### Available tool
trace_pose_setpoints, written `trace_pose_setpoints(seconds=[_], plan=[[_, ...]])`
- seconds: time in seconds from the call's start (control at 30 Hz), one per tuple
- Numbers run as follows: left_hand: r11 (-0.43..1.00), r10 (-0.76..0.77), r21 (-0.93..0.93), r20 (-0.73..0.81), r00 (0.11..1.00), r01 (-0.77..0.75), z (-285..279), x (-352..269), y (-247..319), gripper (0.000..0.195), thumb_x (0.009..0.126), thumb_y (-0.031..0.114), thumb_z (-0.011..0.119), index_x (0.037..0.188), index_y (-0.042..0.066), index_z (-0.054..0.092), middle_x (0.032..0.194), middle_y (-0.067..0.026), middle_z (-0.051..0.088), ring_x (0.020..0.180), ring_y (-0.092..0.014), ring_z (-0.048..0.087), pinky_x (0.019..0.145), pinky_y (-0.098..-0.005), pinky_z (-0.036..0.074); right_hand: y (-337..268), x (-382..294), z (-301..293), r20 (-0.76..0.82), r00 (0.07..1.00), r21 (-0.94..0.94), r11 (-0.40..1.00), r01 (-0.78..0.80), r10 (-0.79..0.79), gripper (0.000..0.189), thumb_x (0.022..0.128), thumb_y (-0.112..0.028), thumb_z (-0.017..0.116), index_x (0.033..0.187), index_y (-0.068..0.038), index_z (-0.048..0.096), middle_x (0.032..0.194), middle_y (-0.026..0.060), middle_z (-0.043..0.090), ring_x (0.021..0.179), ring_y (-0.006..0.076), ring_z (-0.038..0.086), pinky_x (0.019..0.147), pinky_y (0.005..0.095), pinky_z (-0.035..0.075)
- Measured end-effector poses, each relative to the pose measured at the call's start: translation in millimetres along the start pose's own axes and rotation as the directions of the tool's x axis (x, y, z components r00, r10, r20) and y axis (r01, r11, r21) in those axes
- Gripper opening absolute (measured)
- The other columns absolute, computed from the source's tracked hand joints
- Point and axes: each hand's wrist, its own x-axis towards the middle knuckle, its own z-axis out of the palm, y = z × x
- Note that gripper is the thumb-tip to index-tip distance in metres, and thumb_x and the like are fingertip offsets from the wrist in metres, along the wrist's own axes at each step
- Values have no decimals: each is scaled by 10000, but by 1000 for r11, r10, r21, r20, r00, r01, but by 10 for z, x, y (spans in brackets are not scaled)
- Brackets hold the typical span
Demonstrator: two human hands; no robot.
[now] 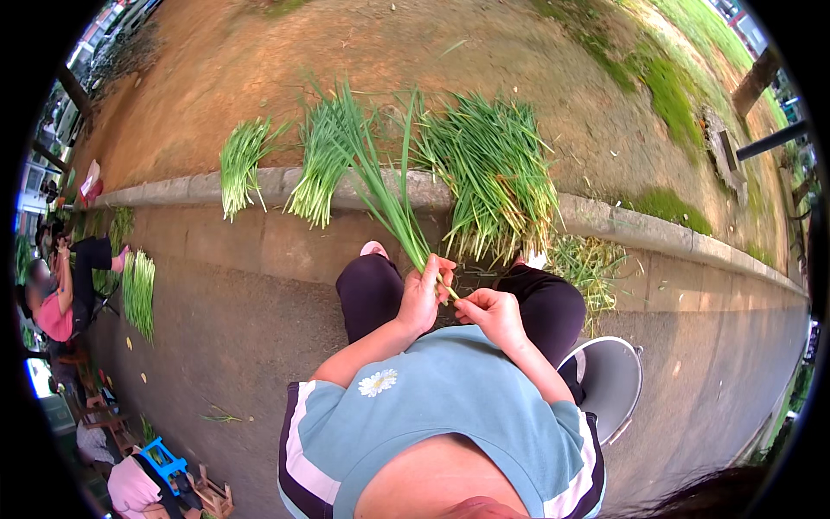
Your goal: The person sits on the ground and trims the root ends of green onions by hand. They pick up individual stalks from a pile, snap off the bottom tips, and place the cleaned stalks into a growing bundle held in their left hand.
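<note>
My left hand [420,295] grips a small bunch of long green garlic chives [389,211] near the pale stem ends, with the leaves fanning away from me over the kerb. At the lower tip of the same bunch, the thumb and fingers of my right hand [494,316] pinch a stem end. Past my right knee lies a large heap of chives [496,172] with some yellowed leaves, draped over the kerb. Two tidier bundles lie left of it: a middle one [324,156] and a shorter, paler one [241,165].
A stone kerb [593,213] divides bare soil from the pavement. Discarded leaves [587,272] are piled beside my right foot. A grey bucket [613,383] stands by my right hip. On the left sits a person [55,311] near another chive bundle [139,292]; a blue stool [163,462] is behind.
</note>
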Motion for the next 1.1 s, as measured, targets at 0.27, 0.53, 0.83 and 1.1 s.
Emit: trace_pose_setpoints(seconds=[0.27,0.53,0.83,1.1], plan=[[1000,8,-24,14,1000,-7,-41,50,24,314,866,326,379,851,39,504,640,-13,456,524,-61,393,449,-183,320,53,-6,-32,115,991,163,983,-83,65,161,819,-106,485,866,37,543,731,79,607,662,116,595,564,207,473],[987,103,-118,-81,991,-112,-279,262,251,303,858,331,395,885,45,492,571,-13,430,569,-95,434,548,-219,398,346,185,-121,-123,992,142,990,-10,28,144,740,-113,599,696,18,563,603,49,586,535,76,552,512,200,450],[685,-281,-697,14,960,211,-517,418,254,275,866,282,383,998,66,491,528,20,347,530,-96,415,590,-235,403,39,958,-846,-484,838,-721,658,-218,-251,274,726,-267,552,954,-115,557,834,63,607,765,242,580,659,341,449],[548,-279,-771,198,939,326,-613,441,280,252,872,271,377,940,62,499,491,33,259,439,-75,300,408,-206,260,504,1839,-1277,-553,771,-776,533,-338,-316,254,760,-280,503,962,-133,550,929,75,568,827,251,550,693,355,439]])
